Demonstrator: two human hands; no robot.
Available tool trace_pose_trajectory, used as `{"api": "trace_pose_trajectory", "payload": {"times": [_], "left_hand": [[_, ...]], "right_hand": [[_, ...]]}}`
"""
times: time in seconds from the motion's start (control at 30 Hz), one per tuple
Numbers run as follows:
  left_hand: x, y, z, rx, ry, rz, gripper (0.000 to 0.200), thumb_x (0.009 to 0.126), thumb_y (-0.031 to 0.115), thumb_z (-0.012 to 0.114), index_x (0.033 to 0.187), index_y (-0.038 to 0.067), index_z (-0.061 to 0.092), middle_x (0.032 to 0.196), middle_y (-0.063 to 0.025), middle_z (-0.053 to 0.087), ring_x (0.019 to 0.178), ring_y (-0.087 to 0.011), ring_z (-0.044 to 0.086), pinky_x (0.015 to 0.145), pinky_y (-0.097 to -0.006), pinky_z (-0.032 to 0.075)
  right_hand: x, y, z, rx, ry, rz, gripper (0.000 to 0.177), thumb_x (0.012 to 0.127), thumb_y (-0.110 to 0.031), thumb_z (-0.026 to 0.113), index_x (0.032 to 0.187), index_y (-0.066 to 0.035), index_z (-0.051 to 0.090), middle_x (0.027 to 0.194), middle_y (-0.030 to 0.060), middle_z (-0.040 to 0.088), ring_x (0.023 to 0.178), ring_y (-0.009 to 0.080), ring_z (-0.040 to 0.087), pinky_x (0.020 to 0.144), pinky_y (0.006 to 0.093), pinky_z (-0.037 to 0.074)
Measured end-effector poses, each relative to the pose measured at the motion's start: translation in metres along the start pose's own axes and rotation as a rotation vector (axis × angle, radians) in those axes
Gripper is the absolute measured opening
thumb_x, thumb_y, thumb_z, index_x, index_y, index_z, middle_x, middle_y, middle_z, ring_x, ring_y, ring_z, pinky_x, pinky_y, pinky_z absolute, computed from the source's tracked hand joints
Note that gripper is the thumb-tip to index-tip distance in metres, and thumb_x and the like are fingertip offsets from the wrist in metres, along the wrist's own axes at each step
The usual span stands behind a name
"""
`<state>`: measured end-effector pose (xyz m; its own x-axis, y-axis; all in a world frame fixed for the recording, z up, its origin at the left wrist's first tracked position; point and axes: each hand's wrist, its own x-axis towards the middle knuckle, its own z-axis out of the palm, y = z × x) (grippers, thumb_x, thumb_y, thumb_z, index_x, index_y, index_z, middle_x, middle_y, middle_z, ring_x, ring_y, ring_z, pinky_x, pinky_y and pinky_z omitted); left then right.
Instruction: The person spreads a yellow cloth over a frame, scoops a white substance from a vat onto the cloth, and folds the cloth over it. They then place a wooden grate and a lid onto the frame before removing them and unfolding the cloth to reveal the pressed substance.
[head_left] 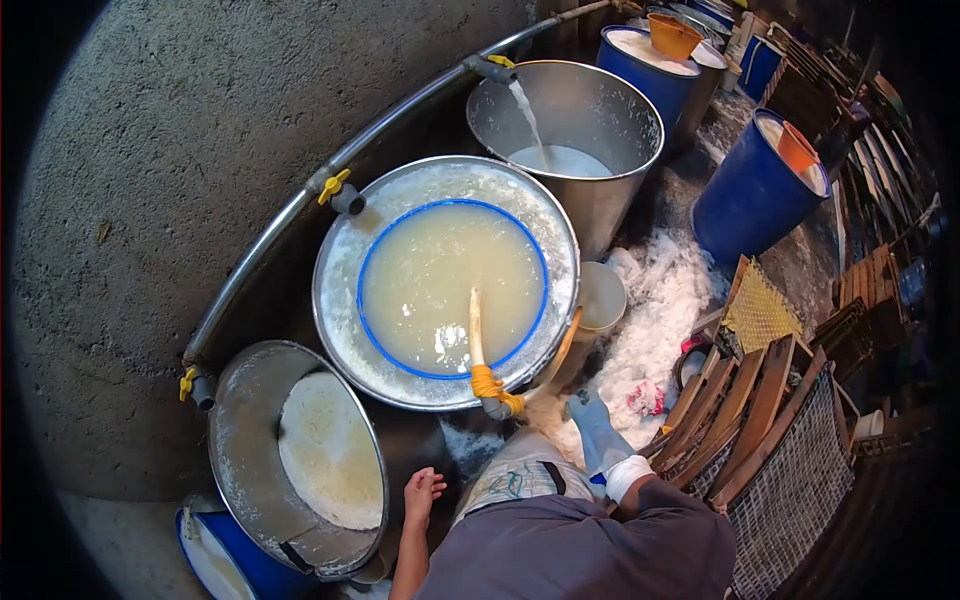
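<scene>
My left hand [423, 497] is bare and holds nothing that I can see. Its fingers are loosely curled and slightly apart, beside the steel vat [378, 430] with pale material in it. A blue-grey glove [597, 432] with a white cuff covers my right hand, low over the white heap; its fingers are not clear. Ahead stands a wide steel vat [322, 290] of cloudy liquid with a blue ring [546, 290] in it. A curved wooden handle [476, 325], bound with yellow wrapping [487, 383], rests over its near rim, apart from both hands.
Water runs from a valve [490, 68] on the wall pipe [265, 245] into another steel vat [640, 150]. A white bucket [602, 300] stands nearby. White fluffy material [660, 310] covers the floor. Blue drums [735, 205] and wooden slatted frames [745, 420] line the right.
</scene>
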<state>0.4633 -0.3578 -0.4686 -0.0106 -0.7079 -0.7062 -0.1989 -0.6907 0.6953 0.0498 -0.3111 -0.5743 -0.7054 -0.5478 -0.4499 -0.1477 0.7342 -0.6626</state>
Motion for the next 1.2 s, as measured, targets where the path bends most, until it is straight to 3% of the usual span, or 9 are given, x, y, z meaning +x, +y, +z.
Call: {"api": "trace_pose_trajectory", "payload": {"times": [0.17, 0.3, 0.53, 0.67, 0.8, 1.0, 1.1, 1.13, 1.2], "left_hand": [[-0.008, -0.010, -0.014, -0.013, 0.047, -0.033, 0.035, 0.098, 0.034, 0.059, 0.119, 0.006, 0.061, 0.102, -0.0074, 0.070, 0.082, -0.0136, 0.068, 0.069, -0.0249, 0.051], [-0.013, -0.036, -0.036, -0.084, 0.072, -0.044, 0.034, 0.098, 0.033, 0.060, 0.119, 0.007, 0.061, 0.103, -0.0074, 0.070, 0.083, -0.0134, 0.068, 0.069, -0.0246, 0.051], [-0.064, -0.142, -0.084, -0.336, 0.226, 0.000, 0.034, 0.097, 0.034, 0.062, 0.117, 0.006, 0.062, 0.100, -0.0073, 0.071, 0.078, -0.0131, 0.070, 0.063, -0.0247, 0.052], [-0.115, -0.244, -0.103, -0.557, 0.438, -0.063, 0.038, 0.097, 0.036, 0.062, 0.121, 0.006, 0.059, 0.101, -0.0085, 0.070, 0.080, -0.0152, 0.070, 0.064, -0.0259, 0.053], [-0.167, -0.330, -0.110, -0.779, 0.656, -0.110, 0.042, 0.097, 0.037, 0.062, 0.124, 0.006, 0.056, 0.102, -0.0098, 0.070, 0.080, -0.0172, 0.069, 0.064, -0.0265, 0.054], [-0.243, -0.362, -0.094, -1.146, 1.070, -0.083, 0.031, 0.099, 0.033, 0.059, 0.115, 0.007, 0.059, 0.088, -0.0054, 0.068, 0.068, -0.0122, 0.065, 0.063, -0.0270, 0.053], [-0.269, -0.368, -0.073, -1.182, 1.207, -0.148, 0.031, 0.099, 0.033, 0.059, 0.116, 0.007, 0.060, 0.091, -0.0045, 0.068, 0.074, -0.0119, 0.066, 0.063, -0.0276, 0.053], [-0.291, -0.371, -0.029, -1.274, 1.316, -0.244, 0.031, 0.099, 0.033, 0.059, 0.116, 0.007, 0.060, 0.091, -0.0045, 0.068, 0.074, -0.0119, 0.066, 0.063, -0.0276, 0.053], [-0.289, -0.363, -0.018, -1.224, 1.374, -0.263, 0.031, 0.099, 0.032, 0.058, 0.117, 0.007, 0.060, 0.094, -0.0053, 0.068, 0.077, -0.0145, 0.067, 0.064, -0.0269, 0.053]], "right_hand": [[0.008, -0.057, 0.013, 0.352, 0.112, -0.329, 0.042, 0.089, -0.027, 0.066, 0.123, -0.003, 0.061, 0.102, 0.0104, 0.071, 0.094, 0.0194, 0.068, 0.086, 0.0324, 0.053], [-0.030, -0.173, 0.004, 0.457, -0.038, -0.422, 0.039, 0.087, -0.028, 0.068, 0.117, -0.003, 0.064, 0.101, 0.0133, 0.072, 0.096, 0.0217, 0.069, 0.087, 0.0343, 0.053], [-0.148, -0.326, 0.055, -0.202, -0.702, -0.798, 0.041, 0.089, -0.044, 0.061, 0.103, -0.007, 0.071, 0.091, 0.0166, 0.071, 0.086, 0.0291, 0.069, 0.080, 0.0405, 0.052], [-0.235, -0.345, 0.142, -0.664, -0.992, -1.031, 0.037, 0.088, -0.041, 0.062, 0.103, -0.008, 0.071, 0.096, 0.0184, 0.071, 0.088, 0.0327, 0.069, 0.081, 0.0403, 0.053], [-0.346, -0.310, 0.225, -0.575, -1.298, -1.342, 0.037, 0.089, -0.038, 0.060, 0.110, -0.008, 0.069, 0.105, 0.0161, 0.070, 0.099, 0.0324, 0.067, 0.089, 0.0414, 0.052], [-0.509, -0.259, 0.338, -0.436, -1.635, -1.955, 0.036, 0.086, -0.032, 0.063, 0.117, -0.012, 0.066, 0.106, 0.0179, 0.067, 0.097, 0.0374, 0.064, 0.089, 0.0455, 0.050], [-0.562, -0.228, 0.472, -0.214, -1.458, -2.327, 0.040, 0.067, -0.024, 0.073, 0.105, -0.015, 0.066, 0.097, 0.0109, 0.069, 0.086, 0.0318, 0.066, 0.077, 0.0448, 0.050], [-0.624, -0.267, 0.462, -0.587, -1.245, -2.574, 0.050, 0.065, -0.028, 0.077, 0.111, -0.015, 0.062, 0.102, 0.0108, 0.067, 0.094, 0.0302, 0.065, 0.079, 0.0449, 0.049], [-0.644, -0.265, 0.493, -0.665, -0.884, -2.813, 0.063, 0.065, -0.033, 0.080, 0.121, -0.015, 0.057, 0.112, 0.0096, 0.061, 0.110, 0.0308, 0.057, 0.089, 0.0513, 0.040]]}}
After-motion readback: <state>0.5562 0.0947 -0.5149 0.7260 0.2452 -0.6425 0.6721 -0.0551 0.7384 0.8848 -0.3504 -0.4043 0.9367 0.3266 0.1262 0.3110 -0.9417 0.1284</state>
